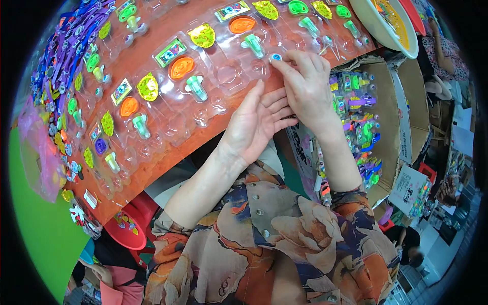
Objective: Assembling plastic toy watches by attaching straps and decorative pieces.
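My right hand (311, 87) reaches over the near edge of the red-brown table (157, 175), fingertips pinched on a small white ball with a blue eye pattern (275, 57). The ball is at a clear plastic blister tray (230, 75). Just left of and below it, my left hand (256, 119) is palm up with fingers loosely stretched; no object shows in the palm, though part of it is hidden by the right hand. Beside the hands, tray hollows hold a light green whistle-like toy (253, 46), an orange oval piece (242, 25) and a shiny yellow piece (202, 35).
Similar filled trays cover the table. Purple and blue straps (66, 56) pile up at the left. At the upper right stands a cream basin (401, 43). A cardboard box (386, 96) of filled packs is beside my right arm. A red stool (127, 229) stands at lower left. Other people sit nearby.
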### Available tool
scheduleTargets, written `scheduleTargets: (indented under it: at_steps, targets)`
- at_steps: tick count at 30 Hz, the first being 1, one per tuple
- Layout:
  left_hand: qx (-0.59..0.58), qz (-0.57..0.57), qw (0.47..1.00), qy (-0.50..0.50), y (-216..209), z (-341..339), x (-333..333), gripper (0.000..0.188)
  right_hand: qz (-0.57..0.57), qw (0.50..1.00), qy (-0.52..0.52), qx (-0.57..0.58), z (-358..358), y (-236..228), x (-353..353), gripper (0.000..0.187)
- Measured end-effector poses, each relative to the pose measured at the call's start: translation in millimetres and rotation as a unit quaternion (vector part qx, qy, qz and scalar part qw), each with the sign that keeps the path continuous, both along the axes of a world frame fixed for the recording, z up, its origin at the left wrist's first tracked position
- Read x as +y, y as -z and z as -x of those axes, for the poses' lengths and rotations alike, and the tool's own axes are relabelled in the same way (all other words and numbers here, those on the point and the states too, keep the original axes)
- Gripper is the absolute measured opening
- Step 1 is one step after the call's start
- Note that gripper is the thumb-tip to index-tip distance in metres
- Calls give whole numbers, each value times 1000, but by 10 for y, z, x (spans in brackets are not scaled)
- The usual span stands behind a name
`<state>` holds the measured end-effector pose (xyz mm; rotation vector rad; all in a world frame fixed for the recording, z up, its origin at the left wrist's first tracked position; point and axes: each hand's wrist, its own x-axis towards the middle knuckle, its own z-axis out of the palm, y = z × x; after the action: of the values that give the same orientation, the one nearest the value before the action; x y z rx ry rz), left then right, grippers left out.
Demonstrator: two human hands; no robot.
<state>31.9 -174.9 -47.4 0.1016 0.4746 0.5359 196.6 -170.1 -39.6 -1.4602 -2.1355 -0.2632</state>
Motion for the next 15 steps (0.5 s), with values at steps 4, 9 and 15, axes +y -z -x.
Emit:
scheduleTargets:
  at_steps: [4, 9, 15]
  targets:
    - [110, -61, 991, 35, -49, 81, -26, 62, 18, 996, 21, 82, -61, -53, -148, 34]
    - [270, -247, 921, 133, -509, 134, 57, 35, 49, 983, 54, 170, -166, 11, -259, 33]
    - [381, -498, 778, -37, -1099, -113, 1142, 26, 97, 953, 85, 273, -39, 80, -293, 23]
